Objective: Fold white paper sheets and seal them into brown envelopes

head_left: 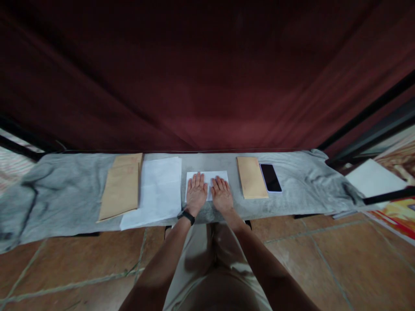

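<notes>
I read the desk cloth [292,190] as mottled grey. The folded sheet [207,178] and the paper stack [158,190] are white; both envelopes [120,188] [251,183] are tan. The phone [270,177] shows black with a pale rim, the wristband [187,216] black, the curtain [207,77] dark maroon, and the floor tiles [324,268] brown.

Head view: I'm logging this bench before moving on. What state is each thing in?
Left hand: open, flat on the folded white sheet.
Right hand: open, flat on the same sheet.
Phone: screen dark, face up.
Small brown envelope: lying flat.
Large brown envelopes: stacked flat.
White paper stack: unfolded, flat.
</notes>
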`<state>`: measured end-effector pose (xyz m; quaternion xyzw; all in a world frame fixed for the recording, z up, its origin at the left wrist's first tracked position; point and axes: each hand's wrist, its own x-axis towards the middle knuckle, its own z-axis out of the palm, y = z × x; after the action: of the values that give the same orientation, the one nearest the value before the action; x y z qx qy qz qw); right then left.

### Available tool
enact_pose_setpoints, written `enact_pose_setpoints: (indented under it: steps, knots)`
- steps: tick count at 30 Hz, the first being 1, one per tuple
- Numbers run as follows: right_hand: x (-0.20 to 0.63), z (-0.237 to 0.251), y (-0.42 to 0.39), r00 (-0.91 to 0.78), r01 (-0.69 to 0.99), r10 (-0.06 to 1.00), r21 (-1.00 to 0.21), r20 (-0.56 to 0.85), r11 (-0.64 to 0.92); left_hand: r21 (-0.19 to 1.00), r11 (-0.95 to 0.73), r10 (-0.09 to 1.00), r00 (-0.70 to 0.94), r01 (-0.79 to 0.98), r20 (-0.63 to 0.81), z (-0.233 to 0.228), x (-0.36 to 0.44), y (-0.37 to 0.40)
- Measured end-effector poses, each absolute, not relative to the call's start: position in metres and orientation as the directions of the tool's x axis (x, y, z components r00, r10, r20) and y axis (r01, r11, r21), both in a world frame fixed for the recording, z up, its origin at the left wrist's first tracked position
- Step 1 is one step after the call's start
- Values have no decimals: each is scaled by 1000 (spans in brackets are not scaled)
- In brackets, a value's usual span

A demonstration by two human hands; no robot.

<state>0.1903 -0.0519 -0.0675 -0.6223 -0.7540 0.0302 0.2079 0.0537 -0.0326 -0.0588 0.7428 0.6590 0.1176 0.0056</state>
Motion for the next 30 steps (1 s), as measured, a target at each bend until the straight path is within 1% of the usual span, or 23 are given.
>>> enact_pose_setpoints:
  steps: [3,5,7,9,13,20,23,30]
  knots:
    - [184,-64,-43,-109,912,957,-355,270,204,159,-128,981,102,979,164,-59,51,-33]
    - [174,-61,-35,-137,891,951,-386,277,241,148,-141,981,119,979,153,-59,50,-34]
    - [162,-58,-27,-203,867,938,-395,280,306,134,-164,980,145,977,137,-60,48,-34]
    - [153,-56,-21,-253,859,931,-383,262,341,125,-177,979,161,976,127,-60,47,-34]
    - [151,-59,-18,-279,870,928,-344,249,353,124,-175,980,160,977,122,-60,47,-34]
    - [179,-69,-19,-268,904,927,-263,261,336,162,-113,987,92,980,134,-59,52,-31]
    - [189,-72,-20,-247,916,932,-248,267,314,183,-91,986,63,979,154,-60,52,-30]
    - [211,-74,-28,-183,946,939,-208,290,249,221,12,976,-60,975,209,-64,50,-29]
